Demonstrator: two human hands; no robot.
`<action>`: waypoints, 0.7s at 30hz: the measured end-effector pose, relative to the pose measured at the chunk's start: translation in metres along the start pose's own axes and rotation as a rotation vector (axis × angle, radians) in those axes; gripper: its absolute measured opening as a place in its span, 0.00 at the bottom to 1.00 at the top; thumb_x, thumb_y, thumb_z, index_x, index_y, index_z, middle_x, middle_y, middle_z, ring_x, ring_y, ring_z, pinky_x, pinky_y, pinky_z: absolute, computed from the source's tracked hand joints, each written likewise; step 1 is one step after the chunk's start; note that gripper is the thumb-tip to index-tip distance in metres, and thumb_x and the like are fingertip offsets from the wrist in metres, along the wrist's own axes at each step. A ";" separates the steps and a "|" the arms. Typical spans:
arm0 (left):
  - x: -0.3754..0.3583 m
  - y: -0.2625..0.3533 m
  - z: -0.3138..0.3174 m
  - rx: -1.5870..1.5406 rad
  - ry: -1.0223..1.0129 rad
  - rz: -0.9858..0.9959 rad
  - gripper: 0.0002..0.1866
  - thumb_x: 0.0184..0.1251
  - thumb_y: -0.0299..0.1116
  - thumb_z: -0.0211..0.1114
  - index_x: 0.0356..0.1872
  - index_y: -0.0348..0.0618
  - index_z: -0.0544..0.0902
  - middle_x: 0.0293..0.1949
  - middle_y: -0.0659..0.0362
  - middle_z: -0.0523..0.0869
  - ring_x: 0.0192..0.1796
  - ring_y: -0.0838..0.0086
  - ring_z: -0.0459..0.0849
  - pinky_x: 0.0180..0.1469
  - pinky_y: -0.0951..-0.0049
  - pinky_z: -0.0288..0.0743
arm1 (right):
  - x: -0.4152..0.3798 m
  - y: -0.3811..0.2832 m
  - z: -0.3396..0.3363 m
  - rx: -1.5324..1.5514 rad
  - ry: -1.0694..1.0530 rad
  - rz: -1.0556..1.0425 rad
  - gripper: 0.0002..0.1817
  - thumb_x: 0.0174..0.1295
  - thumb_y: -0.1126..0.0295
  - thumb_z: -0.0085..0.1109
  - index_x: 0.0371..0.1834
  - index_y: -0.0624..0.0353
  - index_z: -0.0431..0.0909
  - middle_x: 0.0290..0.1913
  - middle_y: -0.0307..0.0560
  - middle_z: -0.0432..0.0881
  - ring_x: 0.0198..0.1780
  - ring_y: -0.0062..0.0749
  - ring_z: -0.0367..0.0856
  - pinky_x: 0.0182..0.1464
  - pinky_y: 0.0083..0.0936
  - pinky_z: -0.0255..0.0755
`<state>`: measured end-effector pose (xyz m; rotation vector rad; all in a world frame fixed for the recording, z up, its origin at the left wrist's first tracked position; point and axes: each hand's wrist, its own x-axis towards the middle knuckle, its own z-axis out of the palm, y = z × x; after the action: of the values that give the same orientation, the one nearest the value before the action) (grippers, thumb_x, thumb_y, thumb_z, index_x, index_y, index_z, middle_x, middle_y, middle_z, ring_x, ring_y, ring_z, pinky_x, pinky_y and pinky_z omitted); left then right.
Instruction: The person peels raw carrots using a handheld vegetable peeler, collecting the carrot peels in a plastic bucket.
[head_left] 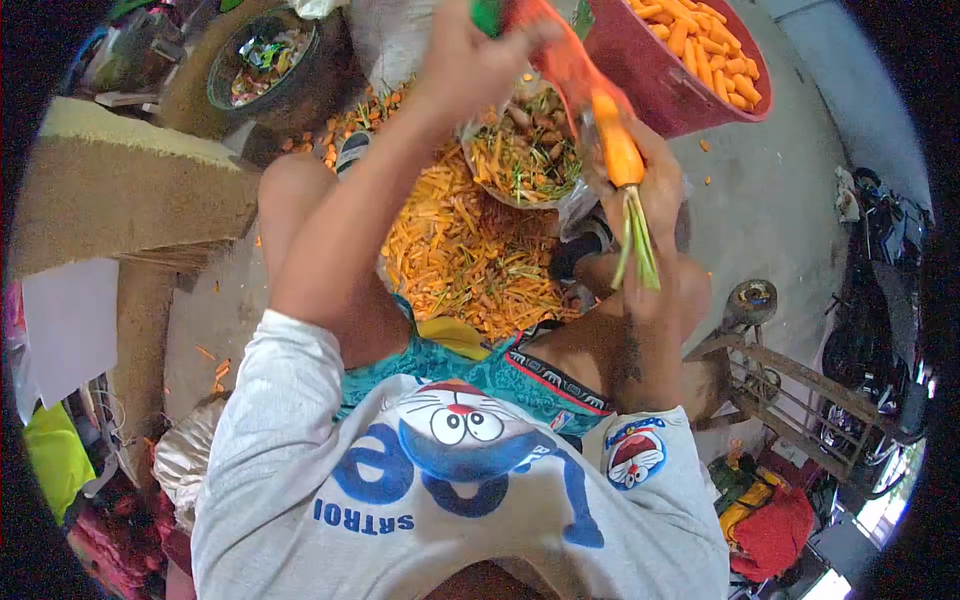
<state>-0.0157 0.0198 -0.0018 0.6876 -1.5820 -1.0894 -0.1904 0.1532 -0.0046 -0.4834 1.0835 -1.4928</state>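
Note:
In my right hand (650, 180) is a carrot (619, 150), closed in my fingers, its cut green stems hanging toward me. My left hand (485, 60), smeared by motion, is raised at the top of the view and closed around a green and orange-red object (565, 65). That object's long orange-red part reaches across to the carrot; its exact kind I cannot tell. Below my hands, a heap of orange peelings (450, 245) covers the floor between my legs. A clear plastic bag (525, 195) of carrot scraps and greens sits at the heap's far side.
A red tub (655, 90) full of peeled carrots stands at the far right. A dark bin (312, 75) with litter is at the far left, near a brown block-like piece (130, 190). A metal frame with wheels (790, 390) lies to my right.

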 end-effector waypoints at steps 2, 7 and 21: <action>0.015 -0.001 -0.014 -0.061 0.074 0.001 0.09 0.71 0.34 0.71 0.39 0.39 0.82 0.32 0.64 0.85 0.34 0.78 0.84 0.37 0.74 0.79 | 0.008 0.002 -0.010 0.103 -0.273 0.023 0.20 0.79 0.58 0.50 0.58 0.66 0.77 0.34 0.45 0.84 0.27 0.24 0.82 0.27 0.18 0.72; -0.020 0.017 0.012 -0.025 -0.181 0.165 0.10 0.69 0.35 0.73 0.41 0.39 0.85 0.35 0.64 0.87 0.38 0.80 0.85 0.42 0.73 0.80 | 0.007 -0.005 -0.003 0.028 -0.026 0.007 0.22 0.80 0.56 0.48 0.58 0.65 0.78 0.31 0.41 0.80 0.26 0.21 0.78 0.26 0.16 0.67; -0.021 0.009 -0.008 0.695 -0.347 0.066 0.17 0.59 0.34 0.70 0.45 0.33 0.83 0.34 0.39 0.88 0.41 0.44 0.89 0.46 0.49 0.82 | 0.003 0.003 -0.002 -0.704 0.037 -0.382 0.17 0.71 0.62 0.68 0.49 0.68 0.87 0.40 0.38 0.88 0.39 0.16 0.81 0.43 0.17 0.75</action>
<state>-0.0011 0.0387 -0.0025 0.9194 -2.3031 -0.6106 -0.1911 0.1511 -0.0091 -1.2093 1.6106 -1.4096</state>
